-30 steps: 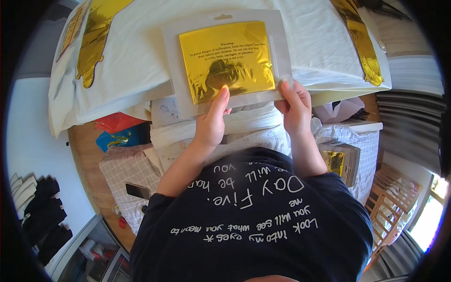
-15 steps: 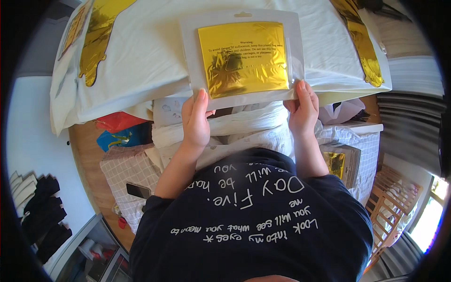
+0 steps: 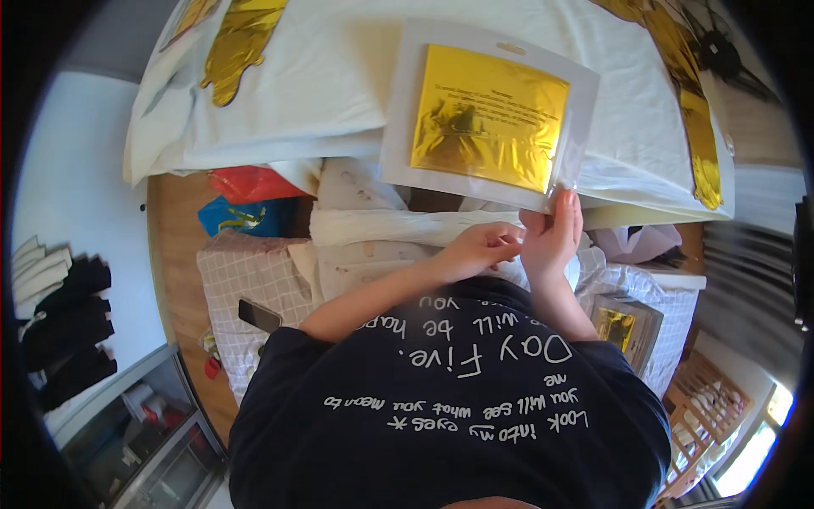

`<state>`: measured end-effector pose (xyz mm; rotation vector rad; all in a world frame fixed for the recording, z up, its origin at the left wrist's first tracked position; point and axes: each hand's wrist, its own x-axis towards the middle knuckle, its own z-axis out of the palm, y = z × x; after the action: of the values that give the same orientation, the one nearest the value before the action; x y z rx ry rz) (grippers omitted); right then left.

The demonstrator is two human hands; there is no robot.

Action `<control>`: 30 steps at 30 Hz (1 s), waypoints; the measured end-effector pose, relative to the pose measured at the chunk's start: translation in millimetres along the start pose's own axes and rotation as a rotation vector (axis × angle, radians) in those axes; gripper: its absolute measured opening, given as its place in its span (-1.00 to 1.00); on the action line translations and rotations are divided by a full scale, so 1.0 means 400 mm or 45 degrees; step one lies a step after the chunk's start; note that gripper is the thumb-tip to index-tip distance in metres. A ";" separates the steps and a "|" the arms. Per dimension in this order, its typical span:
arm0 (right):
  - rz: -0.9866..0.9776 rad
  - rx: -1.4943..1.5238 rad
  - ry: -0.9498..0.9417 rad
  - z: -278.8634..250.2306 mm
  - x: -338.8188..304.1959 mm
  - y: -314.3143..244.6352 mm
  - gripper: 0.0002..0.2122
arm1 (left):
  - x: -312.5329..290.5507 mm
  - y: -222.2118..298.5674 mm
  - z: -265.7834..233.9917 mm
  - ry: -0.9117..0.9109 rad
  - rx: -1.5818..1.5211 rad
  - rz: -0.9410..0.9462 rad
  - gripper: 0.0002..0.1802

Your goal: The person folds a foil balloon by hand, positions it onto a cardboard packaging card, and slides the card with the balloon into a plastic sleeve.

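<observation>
While my right hand (image 3: 553, 231) pinches the lower right corner of the gold foil packet (image 3: 487, 116) lying on the white sheet (image 3: 339, 85), my left hand (image 3: 479, 248) curls empty beside it, so I should grip only the clear edge.

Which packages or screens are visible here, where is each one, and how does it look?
Clear sleeve: on the white cloth, right hand at its lower right corner; square, white border, gold foil sheet inside.
Small packet: lower right, on checked fabric; grey, gold square inside.
Phone: lower left, on checked fabric; dark, flat, screen off.
</observation>
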<state>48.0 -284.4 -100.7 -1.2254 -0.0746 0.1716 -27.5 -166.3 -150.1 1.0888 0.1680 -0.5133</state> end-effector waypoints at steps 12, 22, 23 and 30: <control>-0.699 -0.969 0.101 -0.021 0.001 0.059 -0.74 | -0.033 0.019 -0.029 -0.020 -0.304 0.014 -0.79; -0.024 0.124 -0.055 0.027 -0.028 0.037 -0.75 | -0.035 0.018 -0.050 0.400 -0.491 0.203 -0.79; -0.026 0.188 -0.102 0.032 -0.033 0.035 -0.75 | -0.035 0.015 -0.054 0.403 -0.491 0.202 -0.79; 0.085 0.288 -0.103 0.061 -0.073 0.040 -0.76 | -0.038 -0.005 -0.112 0.297 -0.987 0.445 -0.72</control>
<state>14.4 -261.4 -106.3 -0.9959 -0.0821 0.2802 -36.4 -122.7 -166.7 0.3951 0.3402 0.0164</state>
